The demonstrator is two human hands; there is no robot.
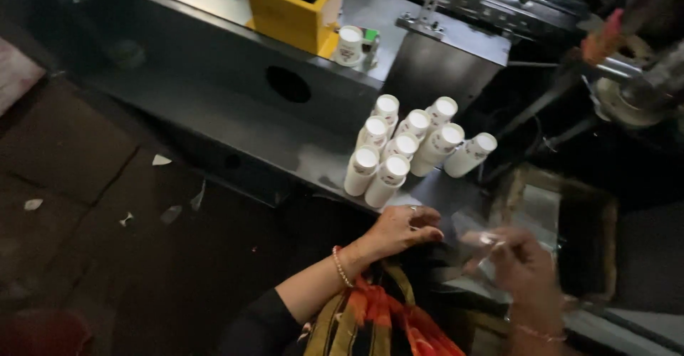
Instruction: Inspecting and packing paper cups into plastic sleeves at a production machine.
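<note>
My left hand [402,229], with rings and a bead bracelet at the wrist, pinches the edge of a clear plastic bag [467,222] at the front edge of a grey metal ledge [285,139]. Blurred by motion, my right hand [522,265] grips the same bag from the right side. Just beyond both hands, several stacks of white paper cups [406,149] stand close together on the ledge, rims toward me, leaning a little to the right.
A single white cup [349,45] sits on the machine top beside a yellow box [291,7]. The machine's front panel has a round hole [287,84]. Metal machine parts [627,78] fill the right. Paper scraps [161,160] lie on the dark floor at left.
</note>
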